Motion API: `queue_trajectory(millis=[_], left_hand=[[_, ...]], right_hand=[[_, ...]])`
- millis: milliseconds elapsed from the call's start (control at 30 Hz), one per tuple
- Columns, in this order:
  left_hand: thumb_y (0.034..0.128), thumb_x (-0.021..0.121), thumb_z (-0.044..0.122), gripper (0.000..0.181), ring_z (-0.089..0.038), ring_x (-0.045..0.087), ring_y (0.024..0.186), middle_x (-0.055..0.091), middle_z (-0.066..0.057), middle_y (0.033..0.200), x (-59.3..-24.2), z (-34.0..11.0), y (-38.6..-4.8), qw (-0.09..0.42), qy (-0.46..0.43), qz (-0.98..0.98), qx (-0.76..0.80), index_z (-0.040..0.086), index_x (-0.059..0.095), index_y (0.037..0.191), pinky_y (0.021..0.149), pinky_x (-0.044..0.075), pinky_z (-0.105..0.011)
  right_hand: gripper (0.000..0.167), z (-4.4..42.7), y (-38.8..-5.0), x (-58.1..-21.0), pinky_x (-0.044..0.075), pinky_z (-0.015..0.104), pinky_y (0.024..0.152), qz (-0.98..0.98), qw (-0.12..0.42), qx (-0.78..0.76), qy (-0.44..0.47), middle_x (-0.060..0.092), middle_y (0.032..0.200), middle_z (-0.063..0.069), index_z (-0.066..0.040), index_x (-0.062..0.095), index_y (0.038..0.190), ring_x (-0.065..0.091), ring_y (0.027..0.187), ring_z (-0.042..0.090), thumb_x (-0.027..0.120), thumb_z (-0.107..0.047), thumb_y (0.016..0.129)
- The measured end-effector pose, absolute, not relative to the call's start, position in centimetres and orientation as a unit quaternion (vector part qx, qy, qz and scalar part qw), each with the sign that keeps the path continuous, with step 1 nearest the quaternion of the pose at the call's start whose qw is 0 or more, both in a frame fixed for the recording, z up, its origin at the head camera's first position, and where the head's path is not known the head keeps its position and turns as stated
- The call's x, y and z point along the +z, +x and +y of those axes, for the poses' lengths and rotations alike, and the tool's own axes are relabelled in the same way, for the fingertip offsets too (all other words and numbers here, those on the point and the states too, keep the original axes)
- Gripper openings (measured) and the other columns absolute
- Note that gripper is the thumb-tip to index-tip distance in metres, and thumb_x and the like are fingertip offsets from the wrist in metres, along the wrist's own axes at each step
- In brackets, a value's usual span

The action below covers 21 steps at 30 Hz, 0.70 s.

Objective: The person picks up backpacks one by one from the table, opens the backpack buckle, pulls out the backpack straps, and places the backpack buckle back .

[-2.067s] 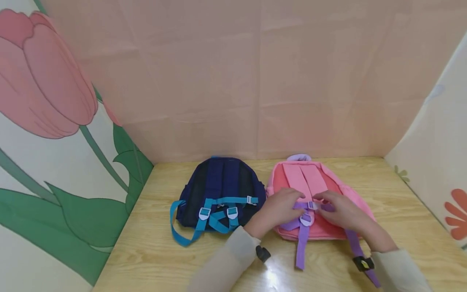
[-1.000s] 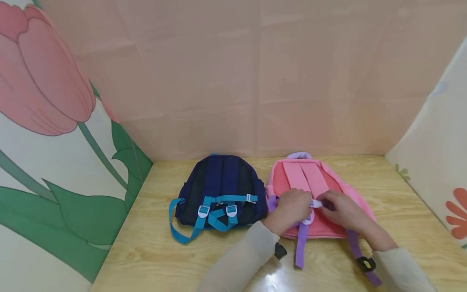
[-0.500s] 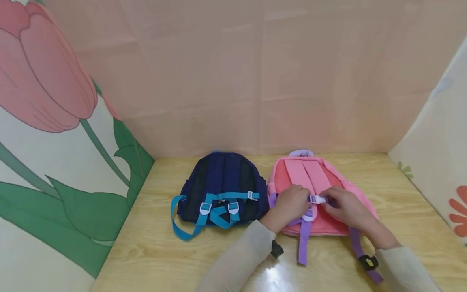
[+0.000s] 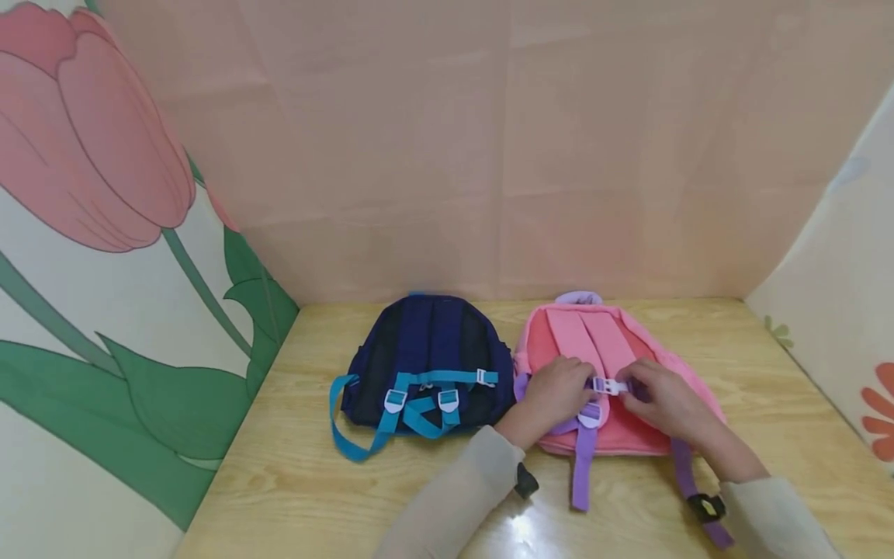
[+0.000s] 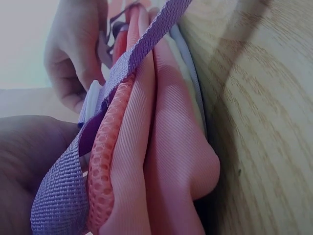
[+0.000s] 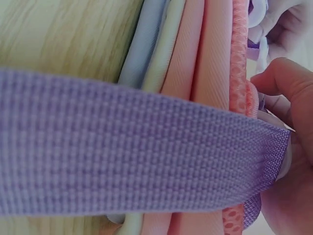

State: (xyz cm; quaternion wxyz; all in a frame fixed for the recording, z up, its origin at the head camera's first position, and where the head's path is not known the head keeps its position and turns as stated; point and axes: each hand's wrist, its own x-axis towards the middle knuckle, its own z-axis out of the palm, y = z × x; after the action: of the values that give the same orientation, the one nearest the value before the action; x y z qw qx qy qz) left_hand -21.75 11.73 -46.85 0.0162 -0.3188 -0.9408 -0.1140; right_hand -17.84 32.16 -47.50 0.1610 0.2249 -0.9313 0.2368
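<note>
white buckle (image 4: 609,386) between curled hands (image 4: 561,390) (image 4: 663,397)

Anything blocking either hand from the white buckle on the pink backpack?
Nothing visible does: the left hand and right hand are at opposite ends of the white buckle, which shows between them.

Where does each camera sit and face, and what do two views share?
Head: worn there, facing forward and down at blue backpack and pink backpack; left hand, right hand show.
Left wrist: worn there, facing pink backpack edge-on; both hands partly show.
Right wrist: worn there, facing it past a purple strap; both hands partly show.
Wrist views share: pink backpack.
</note>
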Motion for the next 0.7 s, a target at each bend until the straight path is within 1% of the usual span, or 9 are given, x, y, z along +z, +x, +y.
queue_trajectory(millis=[200,400,600,700], left_hand=[[0.0947,0.070,0.042,0.022,-0.001,0.047,0.081,0.056,0.017,0.088,-46.92,11.65,-21.85,0.008,-0.315,-0.939,-0.136,0.031,0.068,0.114,0.074,0.040,-0.014],[0.0943,0.071,0.044,0.024,0.000,0.048,0.082,0.056,0.018,0.089,-46.89,11.30,-21.70,0.002,-0.309,-0.939,-0.153,0.031,0.068,0.114,0.075,0.041,-0.014],[0.0905,0.073,0.050,0.025,0.001,0.050,0.083,0.060,0.020,0.090,-46.86,11.12,-21.73,-0.001,-0.309,-0.937,-0.164,0.031,0.067,0.106,0.077,0.042,-0.015],[0.0903,0.072,0.052,0.025,0.001,0.050,0.081,0.059,0.020,0.089,-46.83,11.07,-21.84,-0.001,-0.309,-0.937,-0.164,0.031,0.067,0.103,0.076,0.042,-0.015]], right_hand=[[0.025,32.30,-17.77,-47.44,0.042,0.023,0.060,-0.936,0.148,0.240,0.210,0.056,0.085,-0.005,-0.011,0.066,0.093,0.046,0.074,0.005,0.080,0.001,0.077],[0.025,32.32,-17.84,-47.52,0.041,0.023,0.058,-0.936,0.150,0.240,0.211,0.054,0.082,-0.006,-0.011,0.065,0.093,0.045,0.072,0.004,0.080,0.000,0.076],[0.023,32.31,-17.86,-47.46,0.040,0.022,0.058,-0.935,0.137,0.244,0.218,0.052,0.081,-0.007,-0.011,0.064,0.092,0.044,0.071,0.003,0.080,0.000,0.078],[0.023,32.28,-17.93,-47.37,0.040,0.022,0.058,-0.935,0.135,0.242,0.221,0.052,0.080,-0.007,-0.010,0.065,0.093,0.045,0.071,0.003,0.079,0.000,0.079]])
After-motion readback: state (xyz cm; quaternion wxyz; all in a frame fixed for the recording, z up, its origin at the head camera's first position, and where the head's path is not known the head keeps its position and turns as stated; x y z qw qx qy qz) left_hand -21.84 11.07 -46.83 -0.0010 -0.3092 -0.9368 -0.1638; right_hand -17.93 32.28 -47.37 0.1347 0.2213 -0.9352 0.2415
